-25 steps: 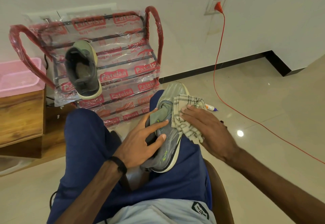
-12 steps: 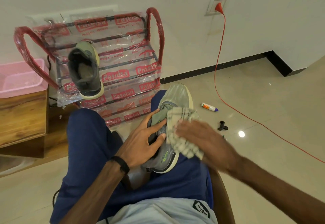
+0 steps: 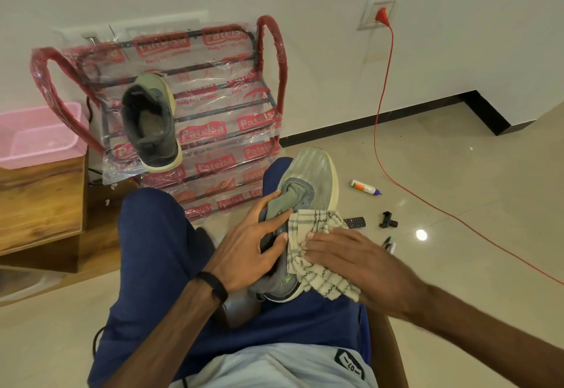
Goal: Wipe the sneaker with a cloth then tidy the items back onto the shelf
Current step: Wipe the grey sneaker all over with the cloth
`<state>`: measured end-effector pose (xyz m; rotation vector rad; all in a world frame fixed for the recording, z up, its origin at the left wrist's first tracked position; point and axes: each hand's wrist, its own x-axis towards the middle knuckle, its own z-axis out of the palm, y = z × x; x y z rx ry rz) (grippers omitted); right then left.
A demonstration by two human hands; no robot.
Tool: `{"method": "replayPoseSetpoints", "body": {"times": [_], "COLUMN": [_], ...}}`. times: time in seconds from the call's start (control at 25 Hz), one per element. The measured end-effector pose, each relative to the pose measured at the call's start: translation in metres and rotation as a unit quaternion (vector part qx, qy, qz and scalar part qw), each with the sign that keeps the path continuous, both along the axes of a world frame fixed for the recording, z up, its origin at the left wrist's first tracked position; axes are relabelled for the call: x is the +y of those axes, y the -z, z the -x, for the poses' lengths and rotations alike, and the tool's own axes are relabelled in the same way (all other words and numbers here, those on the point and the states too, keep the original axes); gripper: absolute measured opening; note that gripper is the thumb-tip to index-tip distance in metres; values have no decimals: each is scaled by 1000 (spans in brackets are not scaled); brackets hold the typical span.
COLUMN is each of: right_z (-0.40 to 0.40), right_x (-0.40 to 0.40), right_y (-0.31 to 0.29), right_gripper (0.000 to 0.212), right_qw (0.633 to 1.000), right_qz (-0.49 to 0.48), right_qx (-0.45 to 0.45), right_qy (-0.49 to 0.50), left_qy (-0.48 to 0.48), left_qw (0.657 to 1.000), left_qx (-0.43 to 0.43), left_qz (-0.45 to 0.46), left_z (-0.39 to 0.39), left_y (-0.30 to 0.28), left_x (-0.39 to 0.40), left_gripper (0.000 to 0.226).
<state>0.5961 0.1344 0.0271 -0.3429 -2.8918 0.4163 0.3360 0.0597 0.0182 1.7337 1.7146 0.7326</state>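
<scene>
Gripping the sneaker (image 3: 308, 186) at its collar: left hand (image 3: 250, 253), fingers curled over the opening, thumb along the tongue, a black band on the wrist. Lying across the right thigh, toe toward 12 o'clock, heel toward 6. Pressed flat against the shoe's outer side at 3 o'clock: right hand (image 3: 351, 262), fingers straight and together on a checked cloth (image 3: 317, 268), palm down, forearm running off toward 4 o'clock; no curl visible in that grip. Standing at 11 o'clock against the wall: shelf (image 3: 213, 119), red-framed, wrapped in clear plastic printed "Patelsa" many times over, with a smaller "Redg No" line too blurred to read in full. Resting on one of its middle rungs, opening facing up: second sneaker (image 3: 151, 125). Sitting at 9 o'clock on a wooden desk (image 3: 39, 201): pink tub (image 3: 39, 134), nothing discernible inside. Scattered on the floor at 2 to 3 o'clock: glue bottle (image 3: 364, 188), remote (image 3: 354, 222), small black clip (image 3: 387, 220). Trailing from a wall socket at 1 o'clock: red cable (image 3: 383, 107).
</scene>
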Motion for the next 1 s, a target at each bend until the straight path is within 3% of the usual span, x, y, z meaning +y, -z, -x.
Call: {"method": "replayPoseSetpoints", "body": {"times": [0.12, 0.24, 0.32, 0.44, 0.64, 0.88, 1.0], "right_z": [2, 13, 13, 6, 18, 11, 14], "right_x": [38, 45, 16, 3, 60, -8, 28], "right_y": [-1, 2, 9, 5, 5, 4, 3], "right_gripper": [57, 64, 77, 71, 74, 69, 69], "right_qw": [996, 985, 995, 1000, 990, 999, 999], "right_qz": [-20, 3, 16, 5, 4, 35, -16], "right_qx": [24, 39, 30, 16, 38, 26, 22], "right_qy": [83, 166, 94, -7, 139, -21, 27], "left_qy": [-21, -15, -11, -20, -36, -40, -56], "left_qw": [1000, 1000, 1000, 1000, 999, 999, 998], "left_qx": [-11, -1, -4, -13, -13, -29, -30], "left_qz": [8, 4, -6, -17, 5, -8, 1], "left_z": [-5, -5, 0, 1, -3, -3, -6], "left_y": [2, 2, 3, 6, 3, 7, 7], "left_x": [2, 5, 1, -5, 3, -7, -2], "left_gripper": [48, 47, 45, 46, 46, 48, 49]}}
